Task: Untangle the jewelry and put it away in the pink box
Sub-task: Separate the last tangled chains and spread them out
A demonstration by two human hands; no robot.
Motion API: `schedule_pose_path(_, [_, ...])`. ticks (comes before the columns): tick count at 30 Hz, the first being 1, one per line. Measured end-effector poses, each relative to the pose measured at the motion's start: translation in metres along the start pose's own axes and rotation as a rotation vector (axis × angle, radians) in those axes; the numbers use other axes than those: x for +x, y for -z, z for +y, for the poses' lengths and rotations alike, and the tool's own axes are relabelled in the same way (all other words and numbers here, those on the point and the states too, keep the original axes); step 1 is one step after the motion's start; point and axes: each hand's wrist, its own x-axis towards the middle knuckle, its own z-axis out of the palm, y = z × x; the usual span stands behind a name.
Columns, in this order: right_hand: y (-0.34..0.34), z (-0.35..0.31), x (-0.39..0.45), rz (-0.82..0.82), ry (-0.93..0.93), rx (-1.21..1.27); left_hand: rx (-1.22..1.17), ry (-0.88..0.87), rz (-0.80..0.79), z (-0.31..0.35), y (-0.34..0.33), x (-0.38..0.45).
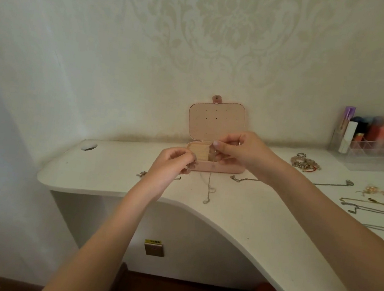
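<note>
The pink box [217, 122] stands open against the wall, lid upright, with a beige lined tray inside. Both hands are raised in front of it. My right hand [240, 150] pinches the top of a thin silver chain [209, 187] that hangs down to the desk and ends in a small loop. My left hand [172, 164] has its fingers curled and pinches something small at the chain's other end, just left of the box front. Another chain [244, 179] lies on the desk under my right wrist, and a small piece [141, 173] lies by my left wrist.
More chains [369, 206] and a gold piece [380, 192] lie on the white desk [112, 175] at the right. A heap of bracelets [304, 162] sits near a clear organiser of cosmetics [374, 140]. A cable hole [89, 146] is at the far left. The desk edge curves inward.
</note>
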Motion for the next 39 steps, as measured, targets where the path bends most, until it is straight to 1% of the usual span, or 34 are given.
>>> schedule_pose_path(1, [0.002, -0.003, 0.000, 0.014, -0.007, 0.044, -0.012, 0.018, -0.018, 0.000, -0.001, -0.001])
schedule_pose_path(2, [0.004, -0.007, 0.000, 0.029, -0.022, 0.100, -0.078, 0.033, -0.038, 0.000, -0.001, -0.001])
schedule_pose_path(3, [0.007, -0.010, 0.001, 0.044, -0.039, 0.152, -0.209, 0.054, -0.056, 0.000, -0.002, -0.002])
schedule_pose_path(5, [0.013, -0.014, 0.001, 0.077, -0.064, 0.208, -0.551, 0.105, -0.085, 0.002, -0.002, -0.005])
schedule_pose_path(7, [0.021, -0.016, 0.001, 0.114, -0.079, 0.189, -0.789, 0.150, -0.073, 0.002, -0.002, -0.007])
schedule_pose_path(9, [0.031, -0.015, 0.000, 0.173, -0.099, 0.104, -0.848, 0.200, -0.062, 0.000, -0.002, -0.007])
schedule_pose_path(12, [0.053, -0.010, -0.009, 0.261, -0.124, -0.042, -0.654, 0.221, -0.040, -0.004, -0.006, -0.007])
schedule_pose_path(14, [0.070, -0.005, -0.021, 0.293, -0.158, -0.124, -0.504, 0.175, -0.020, -0.008, -0.008, -0.004])
schedule_pose_path(17, [0.094, 0.008, -0.045, 0.372, -0.233, -0.255, -0.289, 0.104, -0.036, -0.013, -0.017, -0.002])
schedule_pose_path(19, [0.107, 0.016, -0.062, 0.445, -0.230, -0.431, -0.133, 0.055, -0.042, -0.015, -0.027, -0.003])
schedule_pose_path(21, [0.117, 0.022, -0.076, 0.465, -0.220, -0.704, 0.032, -0.028, -0.029, -0.019, -0.040, -0.003])
schedule_pose_path(22, [0.121, 0.025, -0.080, 0.466, -0.232, -0.801, 0.146, -0.094, -0.019, -0.021, -0.046, -0.003])
schedule_pose_path(24, [0.126, 0.031, -0.085, 0.479, -0.272, -0.896, 0.361, -0.212, -0.032, -0.023, -0.058, -0.003])
schedule_pose_path(27, [0.129, 0.036, -0.086, 0.513, -0.332, -1.012, 0.553, -0.310, -0.118, -0.028, -0.071, -0.003])
schedule_pose_path(30, [0.128, 0.037, -0.087, 0.534, -0.376, -1.134, 0.641, -0.336, -0.134, -0.031, -0.079, -0.002])
schedule_pose_path(34, [0.128, 0.039, -0.089, 0.539, -0.409, -1.224, 0.648, -0.365, -0.138, -0.034, -0.078, -0.004])
schedule_pose_path(36, [0.127, 0.041, -0.088, 0.547, -0.363, -1.236, 0.620, -0.392, -0.087, -0.035, -0.073, -0.006])
schedule_pose_path(39, [0.114, 0.041, -0.086, 0.538, -0.226, -1.217, 0.630, -0.422, 0.055, -0.033, -0.051, -0.008])
